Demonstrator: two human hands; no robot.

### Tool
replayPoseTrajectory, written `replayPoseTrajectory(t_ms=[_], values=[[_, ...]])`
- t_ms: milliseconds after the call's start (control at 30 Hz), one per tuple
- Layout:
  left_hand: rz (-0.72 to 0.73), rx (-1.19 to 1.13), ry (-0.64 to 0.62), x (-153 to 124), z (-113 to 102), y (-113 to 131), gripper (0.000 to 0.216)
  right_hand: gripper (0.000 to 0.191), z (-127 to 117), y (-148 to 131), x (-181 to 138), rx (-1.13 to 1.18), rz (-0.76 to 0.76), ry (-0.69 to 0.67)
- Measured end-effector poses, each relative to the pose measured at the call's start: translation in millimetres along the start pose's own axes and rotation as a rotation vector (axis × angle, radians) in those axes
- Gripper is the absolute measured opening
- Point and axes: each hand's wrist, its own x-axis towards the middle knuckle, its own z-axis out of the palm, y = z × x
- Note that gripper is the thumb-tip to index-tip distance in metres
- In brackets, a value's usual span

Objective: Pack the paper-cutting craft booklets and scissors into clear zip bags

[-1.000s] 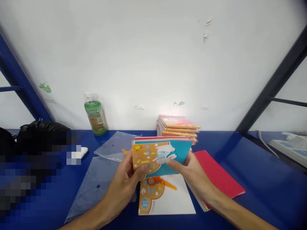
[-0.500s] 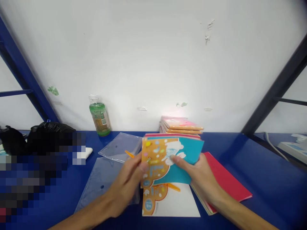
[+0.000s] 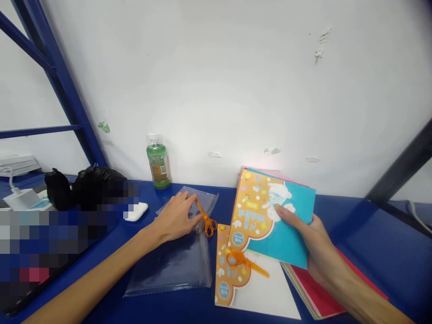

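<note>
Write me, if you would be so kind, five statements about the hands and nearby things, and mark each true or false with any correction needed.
1. The right hand has its grip on the blue-and-orange pack. True.
2. The left hand is over the clear pouches. True.
3. Both hands hold the pack. False: the right hand alone does.
4. The bottle stands upright near the wall. True.
5. Only one pair of scissors shows. False: the upper scissors are at the left hand, and the lower scissors lie on the white-and-orange sheet.

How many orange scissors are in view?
2. One translucent orange pair of scissors is at the left hand; another lies on the white, orange-edged paper. More could be hidden.
</note>
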Motion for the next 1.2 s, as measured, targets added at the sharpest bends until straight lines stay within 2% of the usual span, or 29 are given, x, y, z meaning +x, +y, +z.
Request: replayPoseTrajectory(t_ms=[133,267,367,500,667,900,1067,1200], values=[[0.003,-0.037,-0.021,-1,5,9,0.037,0.057,0,4,-2,-0.011,0.017,-0.009],[0.083,-0.071,-0.076,-4,9,14,0.029,0.057,2,4,-3,-0.012,0.015,-0.013],[0.107,-0.076,-0.123,-4,9,14,0.044,0.058,2,3,-3,-0.014,0.022,-0.008],[0.089,-0.053,-0.138,-6,11,15,0.034,0.058,2,3,-2,-0.016,0.023,-0.01],[0.044,-0.04,-0.099,-9,15,17,0.041,0.058,1,5,-1,-0.022,0.018,-0.014],[0.001,-0.023,0.006,-6,16,13,0.029,0.059,0,4,-3,-0.074,0.047,-0.016],[0.045,0.02,0.082,-2,15,7,0.043,0.061,3,2,-9,-0.111,0.089,-0.043],[0.097,0.101,0.152,-3,7,9,0.059,0.055,8,-1,-12,-0.13,0.096,-0.066]])
